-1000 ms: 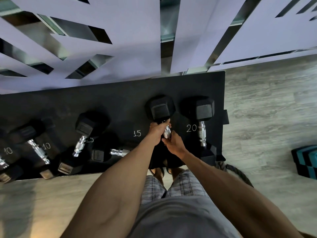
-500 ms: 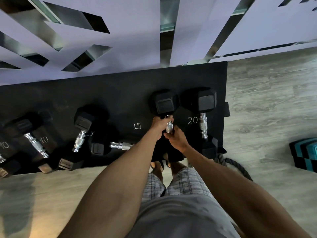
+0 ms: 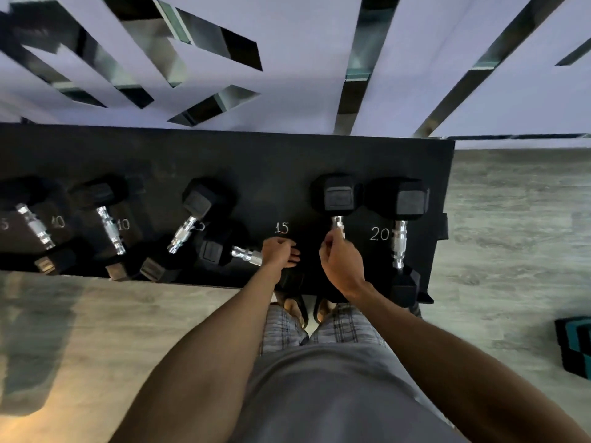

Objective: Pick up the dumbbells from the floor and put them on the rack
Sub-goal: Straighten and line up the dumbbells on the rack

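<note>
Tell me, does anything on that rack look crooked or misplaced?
Yes: the sideways dumbbell left of the 15 mark lies across the rack, its handle pointing sideways, and the slanted dumbbell beside it sits askew.

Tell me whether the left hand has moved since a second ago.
Yes. The left hand came off the dumbbell handle and went left, now by the 15 mark.

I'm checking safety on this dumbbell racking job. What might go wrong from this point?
1. Only the right hand grips the held dumbbell by its handle. If the grip slips, the near end could drop towards the sandalled feet at the rack edge.
2. The left hand lies beside a sideways dumbbell, so fingers may get pinched between the two weights.
</note>
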Motion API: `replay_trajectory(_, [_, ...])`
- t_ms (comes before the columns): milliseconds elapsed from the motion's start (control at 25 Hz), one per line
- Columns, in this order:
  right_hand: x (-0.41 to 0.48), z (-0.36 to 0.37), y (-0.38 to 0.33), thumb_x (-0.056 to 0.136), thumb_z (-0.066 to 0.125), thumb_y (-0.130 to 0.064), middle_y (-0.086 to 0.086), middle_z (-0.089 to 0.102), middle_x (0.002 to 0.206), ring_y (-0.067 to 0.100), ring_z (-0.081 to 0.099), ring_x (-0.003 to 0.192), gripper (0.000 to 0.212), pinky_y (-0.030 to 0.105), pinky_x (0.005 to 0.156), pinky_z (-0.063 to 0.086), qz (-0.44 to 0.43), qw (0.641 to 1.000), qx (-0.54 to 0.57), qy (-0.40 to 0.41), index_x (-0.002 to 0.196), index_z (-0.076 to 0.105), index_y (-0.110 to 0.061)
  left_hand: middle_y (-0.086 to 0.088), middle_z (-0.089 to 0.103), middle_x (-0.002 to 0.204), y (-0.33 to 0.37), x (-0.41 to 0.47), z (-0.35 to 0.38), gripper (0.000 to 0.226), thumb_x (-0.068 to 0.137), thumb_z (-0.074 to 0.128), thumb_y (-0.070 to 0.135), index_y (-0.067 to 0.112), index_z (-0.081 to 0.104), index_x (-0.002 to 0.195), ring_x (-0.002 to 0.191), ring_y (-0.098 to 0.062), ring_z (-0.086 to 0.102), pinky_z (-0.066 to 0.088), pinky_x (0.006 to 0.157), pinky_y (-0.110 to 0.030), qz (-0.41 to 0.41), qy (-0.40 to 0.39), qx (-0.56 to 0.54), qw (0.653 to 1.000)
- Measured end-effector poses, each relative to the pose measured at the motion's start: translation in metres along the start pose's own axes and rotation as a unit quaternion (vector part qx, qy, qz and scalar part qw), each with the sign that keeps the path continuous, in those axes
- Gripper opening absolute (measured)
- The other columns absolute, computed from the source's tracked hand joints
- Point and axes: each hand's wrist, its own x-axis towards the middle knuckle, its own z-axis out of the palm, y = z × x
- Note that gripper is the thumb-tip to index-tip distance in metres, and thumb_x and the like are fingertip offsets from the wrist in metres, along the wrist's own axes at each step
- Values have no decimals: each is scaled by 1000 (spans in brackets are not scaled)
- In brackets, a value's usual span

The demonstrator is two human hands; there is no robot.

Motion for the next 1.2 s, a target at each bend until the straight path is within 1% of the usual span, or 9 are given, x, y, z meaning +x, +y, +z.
replay_trajectory(120, [2,22,-21,99,48,-25,1,65,87,21,64,77,10,40,63,54,-51,994,-17,-90,100,52,-16,-15,65,74,-18,3,-28,14,97,47,7,1,59,100,57,-23,61,54,57,-33,-47,45,-78,995])
replay_trajectory(400, [29,91,-65,94,55,-31,10,58,123,29,52,117,37,43,100,43,-106,962,-172,-183,127,54,-13,-19,67,90,-35,35,-88,27,93,61,12,-8,64,111,62,-25,64,59,72,-41,-117,115,-192,968])
replay_trajectory(480, [38,107,-72,93,56,-31,12,61,125,31,56,119,42,44,100,43,-76,954,-187,-220,130,51,-12,-22,67,82,-37,37,-96,26,96,53,9,-11,61,112,60,-29,65,60,70,-45,-131,93,-130,979])
replay_trajectory(600, [39,126,-74,93,57,-29,12,65,121,31,61,115,41,45,101,39,-50,936,-232,-261,129,49,-11,-21,72,85,-49,30,-100,27,97,45,10,-8,61,110,71,-34,72,62,72,-45,-53,72,152,984])
replay_trajectory(680, [40,133,-73,94,55,-28,11,67,118,30,62,112,38,43,100,38,-55,921,-283,-262,127,50,-11,-17,70,106,-48,30,-100,24,96,50,15,2,61,113,97,-33,69,56,80,-38,128,86,367,917])
replay_trajectory(760, [41,137,-72,95,54,-26,8,68,116,27,63,110,33,42,100,37,-54,918,-298,-258,125,51,-13,-11,60,122,-36,34,-99,30,91,57,13,9,55,121,115,-27,57,46,91,-35,320,55,516,792])
replay_trajectory(840, [43,136,-73,93,55,-21,5,68,115,25,62,112,31,42,103,35,-39,921,-286,-261,123,53,-15,-11,52,131,-22,43,-97,47,86,64,15,9,47,129,124,-27,48,41,101,-36,382,-5,625,681])
replay_trajectory(1000, [46,134,-73,91,54,-14,4,69,113,25,61,114,28,44,107,33,-34,925,-258,-279,119,57,-16,-19,56,133,-15,58,-93,62,84,66,11,2,36,138,125,-36,54,43,102,-42,296,-126,674,665])
replay_trajectory(1200, [57,116,-87,90,58,-11,5,68,114,24,62,114,27,41,104,38,-65,895,-323,-300,116,59,-15,-11,56,136,-17,70,-98,51,88,66,16,7,47,135,127,-28,52,37,106,-36,326,-76,692,640])
